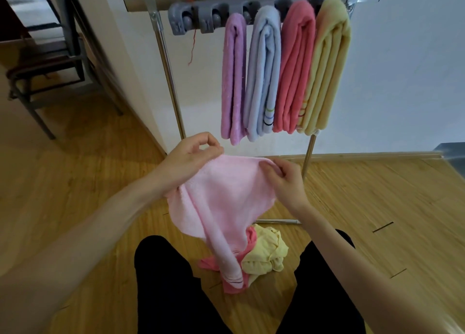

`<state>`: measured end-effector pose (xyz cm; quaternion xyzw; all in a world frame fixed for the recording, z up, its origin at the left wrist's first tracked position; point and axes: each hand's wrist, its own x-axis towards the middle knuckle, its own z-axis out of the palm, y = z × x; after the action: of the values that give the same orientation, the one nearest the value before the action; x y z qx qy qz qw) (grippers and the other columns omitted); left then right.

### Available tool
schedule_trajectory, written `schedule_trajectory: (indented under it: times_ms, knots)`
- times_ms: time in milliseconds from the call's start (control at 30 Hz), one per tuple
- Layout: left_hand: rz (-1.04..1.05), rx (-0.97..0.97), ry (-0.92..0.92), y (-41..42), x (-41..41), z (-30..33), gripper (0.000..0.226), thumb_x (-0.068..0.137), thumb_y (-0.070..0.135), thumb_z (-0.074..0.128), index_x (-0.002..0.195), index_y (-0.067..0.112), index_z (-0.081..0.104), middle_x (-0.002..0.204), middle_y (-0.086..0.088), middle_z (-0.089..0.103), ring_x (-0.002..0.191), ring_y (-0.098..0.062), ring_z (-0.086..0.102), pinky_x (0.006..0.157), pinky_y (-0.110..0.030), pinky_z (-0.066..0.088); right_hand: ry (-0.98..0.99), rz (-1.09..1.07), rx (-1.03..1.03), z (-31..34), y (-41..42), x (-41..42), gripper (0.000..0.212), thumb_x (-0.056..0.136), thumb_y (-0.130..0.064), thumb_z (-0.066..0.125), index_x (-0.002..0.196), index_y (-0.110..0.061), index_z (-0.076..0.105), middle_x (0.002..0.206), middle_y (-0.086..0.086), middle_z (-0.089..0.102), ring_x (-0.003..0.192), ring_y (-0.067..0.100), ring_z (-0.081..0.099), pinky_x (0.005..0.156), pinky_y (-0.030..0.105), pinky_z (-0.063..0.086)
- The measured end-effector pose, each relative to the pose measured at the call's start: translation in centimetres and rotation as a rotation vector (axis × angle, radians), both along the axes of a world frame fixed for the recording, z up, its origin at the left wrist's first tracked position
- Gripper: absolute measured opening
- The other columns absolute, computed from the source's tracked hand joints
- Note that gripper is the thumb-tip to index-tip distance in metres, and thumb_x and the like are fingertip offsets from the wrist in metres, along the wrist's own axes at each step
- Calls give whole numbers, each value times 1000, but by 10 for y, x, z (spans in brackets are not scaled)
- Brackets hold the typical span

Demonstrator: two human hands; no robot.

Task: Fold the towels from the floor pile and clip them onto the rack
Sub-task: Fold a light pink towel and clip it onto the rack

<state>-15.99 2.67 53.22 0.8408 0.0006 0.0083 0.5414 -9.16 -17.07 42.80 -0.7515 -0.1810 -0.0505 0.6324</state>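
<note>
Towels already folded hang in a row from the grey plastic clip strip (201, 19) on the chrome-legged rack (171, 81): a lilac terry towel (234, 81), a pale blue towel with striped hem (264, 76), a coral-red towel (294, 69) and a pale yellow towel (327, 69), each clamped at its top and touching its neighbour. Two clips at the strip's left end stand unused.

From the single head view, the light pink terry towel (221, 202) is in hand, not yet folded: its upper edge is stretched between the hands while its lower end trails down onto the floor pile. The left hand (191, 157) pinches one part of that edge with curled fingers; the right hand (286, 180) pinches the edge a little further along.

On the wooden floor (75, 182), between the person's dark-trousered knees, a crumpled yellow cloth (266, 253) and a coral-pink cloth (231, 286) remain. So I judge the job past halfway: four hung, one being handled, at least two left, with only two free clips showing.
</note>
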Motion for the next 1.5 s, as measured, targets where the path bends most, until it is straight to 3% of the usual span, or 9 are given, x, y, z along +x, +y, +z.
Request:
schedule_trajectory:
  times_ms: [133, 267, 400, 533, 733, 900, 1000, 1133, 1500]
  knots:
    - [-141, 358, 12, 4, -3, -10, 22, 87, 36, 65, 84, 14, 63, 81, 3, 64, 76, -11, 59, 68, -26, 43, -36, -14, -28, 14, 0, 4, 16, 92, -7, 55, 90, -9, 71, 88, -3, 72, 81, 0, 61, 74, 12, 44]
    - [-103, 641, -27, 10, 1, -19, 25, 95, 25, 54, 78, 8, 60, 76, -4, 60, 76, -21, 55, 63, -32, 34, -72, -9, -48, 17, 2, 5, 15, 91, -8, 58, 91, -9, 72, 89, -3, 73, 86, 8, 65, 78, 20, 49]
    - [197, 509, -114, 19, 9, -24, 26, 96, 18, 49, 86, 0, 65, 84, -13, 64, 80, -26, 57, 66, -33, 36, -129, 37, -129, 8, -3, -1, 10, 87, -12, 66, 92, -11, 74, 85, -5, 73, 82, 11, 67, 74, 28, 52]
    - [394, 338, -148, 24, 13, -32, 23, 97, 15, 46, 83, 5, 61, 75, -1, 56, 72, -15, 50, 60, -28, 33, -317, 99, -276, -3, -5, -17, 16, 90, -16, 61, 98, -10, 73, 79, -7, 61, 72, 3, 56, 65, 19, 43]
    - [497, 124, -100, 23, 14, -43, 26, 98, 17, 42, 77, 12, 56, 76, -8, 56, 75, -24, 56, 65, -37, 47, -537, 108, -456, -10, -3, -29, 34, 97, -25, 42, 98, -3, 67, 86, 3, 47, 72, 14, 45, 57, 38, 45]
    - [550, 16, -88, 15, 17, -37, 23, 100, 16, 39, 98, 5, 59, 96, -17, 63, 88, -26, 64, 77, -46, 58, -583, 126, -459, -8, 3, -42, 24, 97, -19, 41, 119, -13, 50, 92, -11, 47, 80, -2, 38, 62, 18, 34]
    - [602, -43, -97, 9, 19, -36, 20, 101, 16, 38, 102, 9, 56, 99, -13, 62, 89, -23, 64, 78, -43, 59, -649, 157, -516, -11, 9, -44, 16, 94, -13, 43, 106, -10, 53, 91, 3, 56, 74, 11, 47, 53, 27, 39]
    - [654, -186, -98, 0, 21, -37, 16, 103, 17, 37, 107, 8, 48, 91, -4, 59, 74, -11, 66, 61, -24, 58, -582, 167, -553, -14, 17, -39, 21, 87, -13, 45, 90, -7, 64, 85, 3, 55, 70, 5, 39, 53, 26, 38]
    - [694, -270, -274, -17, 16, -39, 12, 94, 30, 41, 84, 26, 47, 98, -13, 62, 89, -31, 68, 79, -48, 57, -465, -83, -536, -10, 39, -35, 47, 74, -59, 62, 78, -12, 64, 77, -5, 56, 63, 7, 45, 45, 22, 37]
